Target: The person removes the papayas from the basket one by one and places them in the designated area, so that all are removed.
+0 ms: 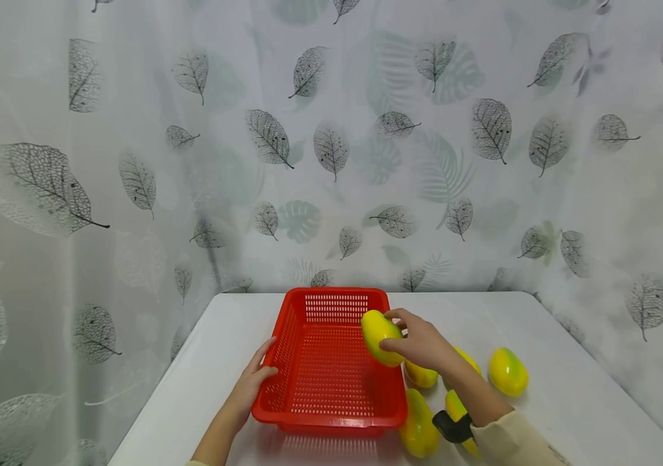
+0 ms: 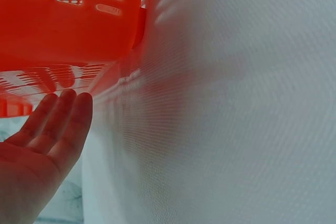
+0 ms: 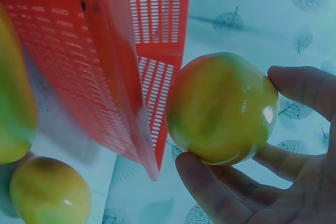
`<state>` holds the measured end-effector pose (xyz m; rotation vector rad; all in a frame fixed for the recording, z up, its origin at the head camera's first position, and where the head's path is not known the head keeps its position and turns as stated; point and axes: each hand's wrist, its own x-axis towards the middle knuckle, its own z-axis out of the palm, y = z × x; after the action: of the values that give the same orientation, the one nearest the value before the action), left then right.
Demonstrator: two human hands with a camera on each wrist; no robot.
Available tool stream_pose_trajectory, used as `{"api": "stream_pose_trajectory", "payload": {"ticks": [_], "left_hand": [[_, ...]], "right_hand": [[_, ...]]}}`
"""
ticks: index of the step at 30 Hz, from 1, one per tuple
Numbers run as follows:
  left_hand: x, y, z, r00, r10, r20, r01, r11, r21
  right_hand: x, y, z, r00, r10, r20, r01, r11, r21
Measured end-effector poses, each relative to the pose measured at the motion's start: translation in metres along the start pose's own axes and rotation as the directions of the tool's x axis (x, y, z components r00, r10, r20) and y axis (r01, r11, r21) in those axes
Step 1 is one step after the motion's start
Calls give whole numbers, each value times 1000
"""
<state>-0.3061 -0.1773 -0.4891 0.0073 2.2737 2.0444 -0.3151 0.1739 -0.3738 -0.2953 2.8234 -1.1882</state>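
Note:
A yellow-green mango (image 1: pixel 380 338) is in my right hand (image 1: pixel 421 340), pinched between thumb and fingers above the right rim of a red perforated plastic basket (image 1: pixel 331 424). The right wrist view shows this mango (image 3: pixel 223 109) end-on, with fingertips of the right hand (image 3: pixel 294 166) on opposite sides. My left hand (image 1: pixel 245 387) rests at the basket's left rim, its thumb and a finger touching the edge. In the left wrist view, the fingers of the left hand (image 2: pixel 47 145) extend fairly straight beside the basket's outer wall (image 2: pixel 68 40). The inside of the basket shows only its bare slotted floor.
Several more mangoes lie on the white table (image 1: pixel 570 395) right of the basket, including one at the front (image 1: pixel 418 427) and one farther right (image 1: pixel 508 372). My right forearm partly hides some. A leaf-patterned curtain (image 1: pixel 331 149) hangs behind and around the table.

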Motion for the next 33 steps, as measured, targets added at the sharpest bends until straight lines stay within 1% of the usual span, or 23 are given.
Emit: {"api": "stream_pose_trajectory", "payload": {"ticks": [4, 11, 20, 27, 33], "left_hand": [[-1, 0, 0, 1000, 3, 7, -3, 1000, 1], [1, -1, -1, 1000, 5, 10, -5, 1000, -10], [1, -1, 0, 1000, 3, 2, -3, 1000, -4], [2, -3, 0, 1000, 7, 3, -7, 1000, 1], [2, -4, 0, 1000, 5, 2, -5, 1000, -8]], "right_hand": [[-6, 1, -4, 1000, -2, 1, 2, 1000, 1], [-16, 3, -11, 999, 35, 5, -35, 999, 4], [-25, 14, -22, 999, 42, 21, -42, 999, 18], [-34, 21, -31, 999, 51, 14, -50, 999, -15], [-44, 29, -35, 997, 74, 5, -73, 996, -46]]}}
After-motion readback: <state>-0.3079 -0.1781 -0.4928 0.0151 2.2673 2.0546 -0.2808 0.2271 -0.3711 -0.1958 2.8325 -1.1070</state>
